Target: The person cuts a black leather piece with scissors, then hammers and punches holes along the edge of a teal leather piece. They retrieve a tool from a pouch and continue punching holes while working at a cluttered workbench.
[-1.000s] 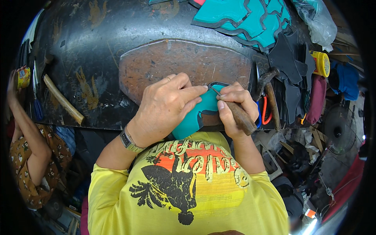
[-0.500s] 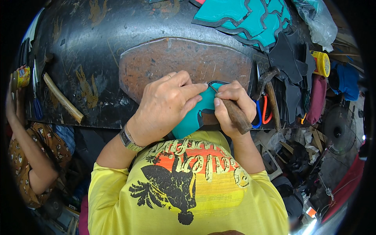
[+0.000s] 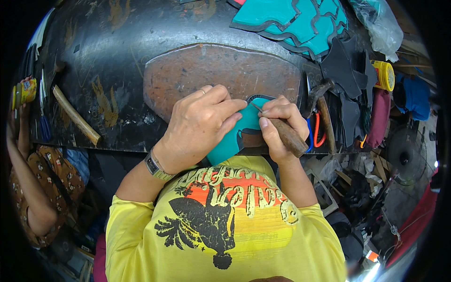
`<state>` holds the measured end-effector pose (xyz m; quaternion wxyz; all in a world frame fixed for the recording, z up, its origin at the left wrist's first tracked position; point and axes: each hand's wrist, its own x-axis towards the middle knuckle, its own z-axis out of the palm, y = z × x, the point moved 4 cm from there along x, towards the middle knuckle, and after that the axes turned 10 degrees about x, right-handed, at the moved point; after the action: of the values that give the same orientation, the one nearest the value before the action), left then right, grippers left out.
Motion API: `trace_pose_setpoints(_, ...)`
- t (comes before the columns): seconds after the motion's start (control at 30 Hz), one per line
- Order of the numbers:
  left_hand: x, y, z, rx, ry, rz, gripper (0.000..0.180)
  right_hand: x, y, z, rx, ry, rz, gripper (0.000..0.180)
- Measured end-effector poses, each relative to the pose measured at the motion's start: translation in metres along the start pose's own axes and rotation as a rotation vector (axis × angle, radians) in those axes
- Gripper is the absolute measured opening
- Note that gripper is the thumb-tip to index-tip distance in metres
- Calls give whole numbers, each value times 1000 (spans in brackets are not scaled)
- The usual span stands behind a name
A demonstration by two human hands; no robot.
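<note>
My left hand [image 3: 197, 122] bears down on a teal piece with a black edge [image 3: 226, 143], its forefinger and thumb at the curved upper rim. My right hand [image 3: 282, 123] is closed round an awl with a worn wooden handle [image 3: 287, 136]. The awl's thin metal shaft points up and left toward the black edge, near my left forefinger. How the tip meets the material is too small to tell. Beneath the teal piece lies a brown board [image 3: 221, 66]; my left palm and fingers cover part of the piece.
Teal cut pieces [image 3: 286, 21] are stacked at the far right, beside black pieces [image 3: 345, 70]. A hammer [image 3: 324, 103] and scissors [image 3: 319, 131] lie right of my hand. A curved wooden stick [image 3: 75, 115] is at left. Another person's arm [image 3: 33, 188] shows at the left edge.
My right hand and the awl have shifted slightly right and down, drawing the tip back from my left forefinger. The other person's arm has moved a little. My left hand stays nearly still.
</note>
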<state>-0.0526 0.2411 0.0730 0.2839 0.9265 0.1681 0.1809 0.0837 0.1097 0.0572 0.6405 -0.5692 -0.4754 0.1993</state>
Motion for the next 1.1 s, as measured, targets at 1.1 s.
trace_pose_setpoints(1.1, 4, 0, -3, -42, -43, 20, 22, 1, -4, 7, -114, -58, -21, 18)
